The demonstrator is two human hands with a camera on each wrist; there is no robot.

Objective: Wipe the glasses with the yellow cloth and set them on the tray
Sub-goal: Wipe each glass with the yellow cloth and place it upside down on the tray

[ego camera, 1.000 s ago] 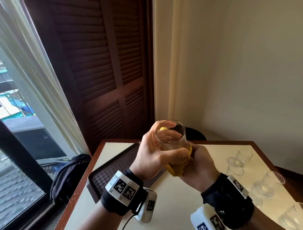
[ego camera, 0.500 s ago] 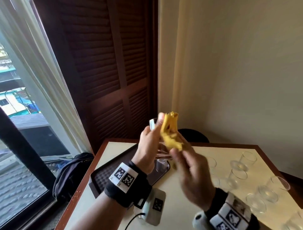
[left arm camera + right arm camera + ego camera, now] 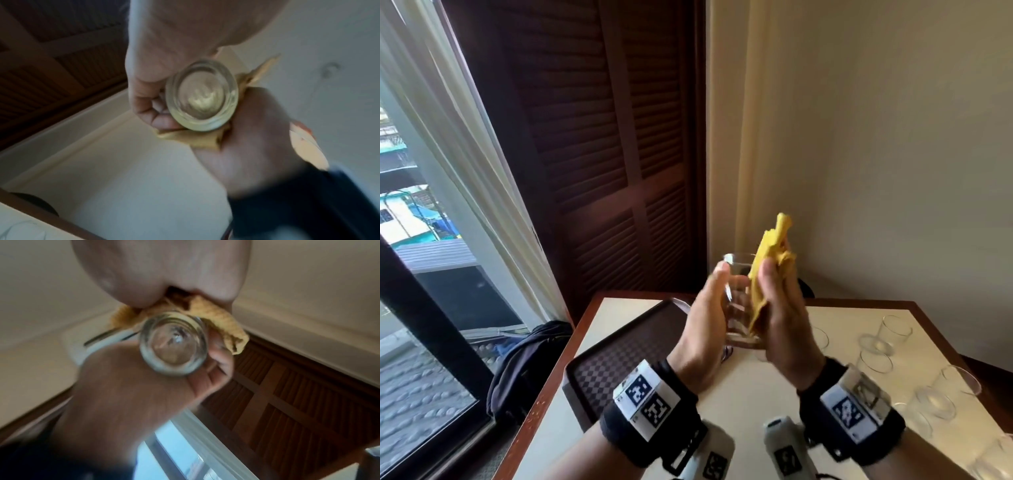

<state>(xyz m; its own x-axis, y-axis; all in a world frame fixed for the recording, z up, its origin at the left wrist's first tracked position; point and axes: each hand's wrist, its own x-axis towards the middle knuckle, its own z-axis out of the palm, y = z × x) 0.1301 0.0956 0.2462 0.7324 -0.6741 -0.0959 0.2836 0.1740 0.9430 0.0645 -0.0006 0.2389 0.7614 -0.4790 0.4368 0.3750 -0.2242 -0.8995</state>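
A clear glass (image 3: 736,301) is held upright above the table between both hands. My left hand (image 3: 714,298) grips it from the left, thumb up along its side. My right hand (image 3: 779,284) holds the yellow cloth (image 3: 770,263) and presses it against the glass's right side; one end of the cloth sticks up above the rim. The left wrist view shows the glass's thick base (image 3: 202,95) with left fingers (image 3: 154,112) curled round it and cloth (image 3: 185,139) beneath. In the right wrist view the cloth (image 3: 218,321) wraps the glass (image 3: 173,344). The dark checkered tray (image 3: 613,366) lies below, at the table's left.
Several clear glasses (image 3: 887,342) stand along the right part of the cream table (image 3: 739,394). A dark bag (image 3: 527,366) lies on the floor left of the table. Louvred shutters (image 3: 599,171) and a wall close off the back.
The glass has gone from tilted with its mouth toward me to upright. The cloth came out from under it and now lies against its right side.
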